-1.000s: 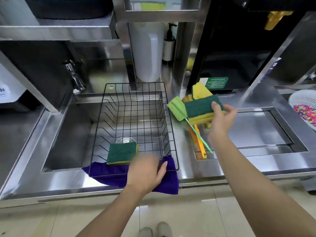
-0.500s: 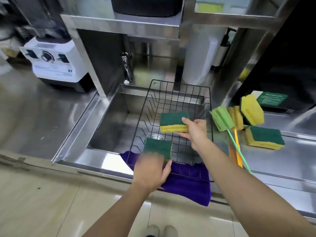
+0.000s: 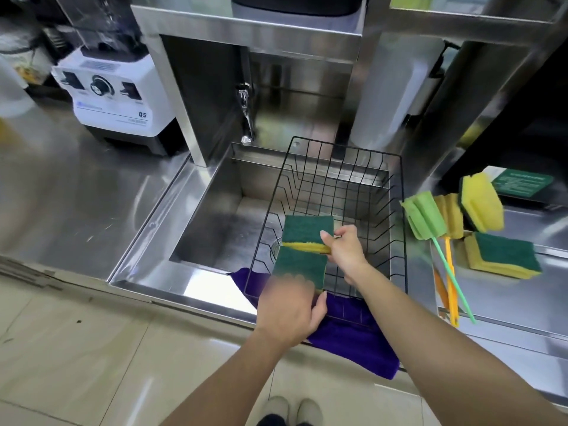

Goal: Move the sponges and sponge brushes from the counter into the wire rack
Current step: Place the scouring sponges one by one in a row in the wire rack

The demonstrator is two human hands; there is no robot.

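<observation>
A black wire rack (image 3: 396,210) sits in the sink. My right hand (image 3: 345,249) is inside it, shut on a green-and-yellow sponge (image 3: 307,230) held just behind another green sponge (image 3: 299,267) that lies at the rack's front. My left hand (image 3: 290,309) rests at the rack's front edge, covering that sponge's near end; it looks blurred. On the counter to the right lie a green-topped sponge (image 3: 504,255), a yellow sponge (image 3: 481,202) standing on edge, a green sponge brush (image 3: 425,215) and an orange-handled yellow sponge brush (image 3: 451,216).
A purple cloth (image 3: 353,330) hangs over the counter's front edge under the rack. A tap (image 3: 246,112) stands behind the sink (image 3: 215,229). A white blender base (image 3: 113,96) is at the left. A green card (image 3: 519,182) lies behind the sponges.
My right hand carried a sponge from the counter into the rack and lowered it beside the first sponge. The view swung left. My left hand stayed at the rack's front.
</observation>
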